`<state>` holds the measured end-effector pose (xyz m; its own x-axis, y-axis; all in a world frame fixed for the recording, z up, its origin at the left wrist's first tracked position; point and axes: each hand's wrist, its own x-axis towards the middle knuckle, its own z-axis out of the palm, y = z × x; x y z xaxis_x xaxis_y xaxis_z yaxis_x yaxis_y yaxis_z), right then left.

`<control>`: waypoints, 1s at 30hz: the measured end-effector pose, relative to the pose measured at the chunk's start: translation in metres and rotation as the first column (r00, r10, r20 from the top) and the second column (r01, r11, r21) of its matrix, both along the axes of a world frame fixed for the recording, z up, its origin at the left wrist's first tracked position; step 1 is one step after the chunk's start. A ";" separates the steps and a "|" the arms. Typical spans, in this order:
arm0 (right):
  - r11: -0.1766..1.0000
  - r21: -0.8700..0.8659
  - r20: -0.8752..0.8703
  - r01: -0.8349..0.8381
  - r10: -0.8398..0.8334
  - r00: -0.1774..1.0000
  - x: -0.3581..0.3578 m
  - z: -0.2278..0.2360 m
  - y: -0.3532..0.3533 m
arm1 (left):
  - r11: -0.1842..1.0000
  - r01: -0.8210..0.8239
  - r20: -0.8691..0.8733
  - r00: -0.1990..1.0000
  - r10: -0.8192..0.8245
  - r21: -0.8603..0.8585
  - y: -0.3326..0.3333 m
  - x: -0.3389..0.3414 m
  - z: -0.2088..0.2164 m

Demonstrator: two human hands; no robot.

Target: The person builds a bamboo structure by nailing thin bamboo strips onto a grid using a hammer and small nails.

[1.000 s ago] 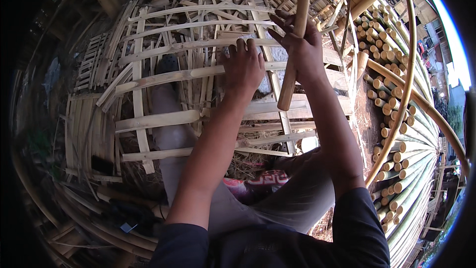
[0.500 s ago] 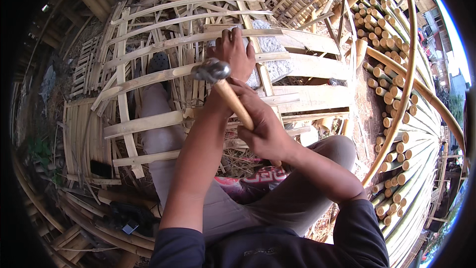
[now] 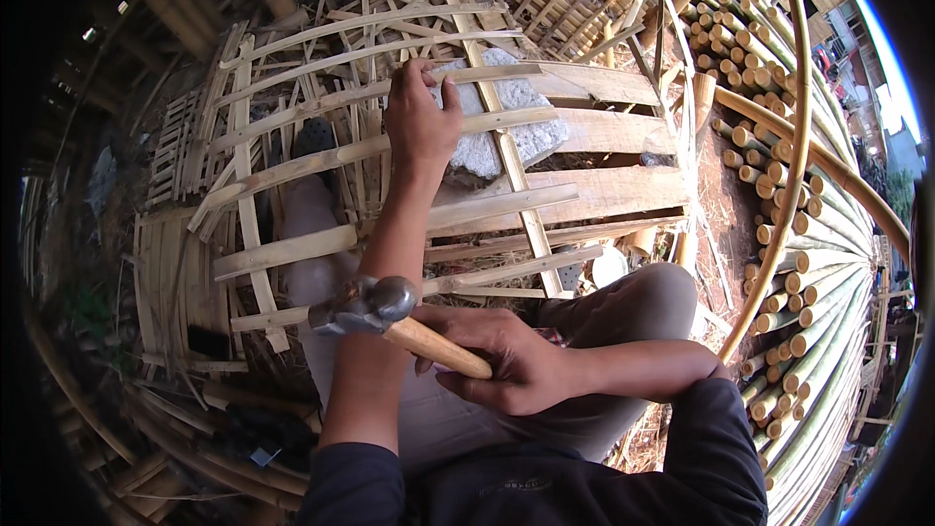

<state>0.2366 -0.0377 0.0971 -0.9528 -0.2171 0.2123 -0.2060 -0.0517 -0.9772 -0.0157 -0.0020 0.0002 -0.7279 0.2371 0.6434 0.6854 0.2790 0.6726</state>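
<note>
A hammer with a dark metal head and rounded face [image 3: 368, 306] is in my right hand [image 3: 516, 365], which is wrapped around its wooden handle. The head hangs above my left forearm. My left hand [image 3: 424, 122] is over a lattice of split bamboo strips [image 3: 282, 168], beside the left edge of a grey stone block [image 3: 516, 127]. Its fingers are bent at a cross strip [image 3: 487, 75], and the thumb stands apart from them. I make out nothing held there. An upright strip [image 3: 511, 161] crosses the others over the stone.
Wide split bamboo slats [image 3: 609, 131] lie right of the stone. Cut bamboo poles [image 3: 779, 321] are stacked at the right, behind a bent bamboo pole [image 3: 794, 166]. My knee [image 3: 657, 302] rises beside the lattice. A dark phone-like object [image 3: 207, 341] lies at the left.
The hammer has come down and back toward my body, its head swinging left over my left forearm. My left hand has shifted left off the stone, its thumb now apart from the fingers.
</note>
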 end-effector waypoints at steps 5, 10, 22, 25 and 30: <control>0.882 -0.078 -0.040 0.465 -0.469 0.882 -0.007 0.014 0.074 | 0.974 0.225 0.128 0.966 -0.224 0.004 0.002 0.033 0.049; 0.653 -0.245 0.021 0.717 -0.736 0.677 -0.006 0.026 0.124 | 0.924 0.337 0.113 0.940 -0.321 -0.179 -0.002 0.056 0.060; 0.263 0.352 -0.090 0.899 -0.946 0.312 0.015 0.022 0.187 | 0.664 0.269 0.126 0.958 -0.256 -0.697 -0.060 0.085 0.032; 0.262 0.391 -0.093 0.882 -0.943 0.321 0.013 0.018 0.192 | 0.714 0.335 0.208 0.942 -0.263 -0.615 -0.065 0.093 0.012; 0.369 0.191 -0.303 0.910 -0.859 0.412 0.023 -0.001 0.212 | 0.675 0.335 0.231 0.942 -0.243 -0.657 -0.065 0.099 0.013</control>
<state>0.2600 0.1743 0.0966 -0.6013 0.6631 0.4457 -0.0808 0.5045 -0.8596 0.0831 -0.0668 0.0133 -0.6035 0.7853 0.1382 0.7421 0.4899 0.4575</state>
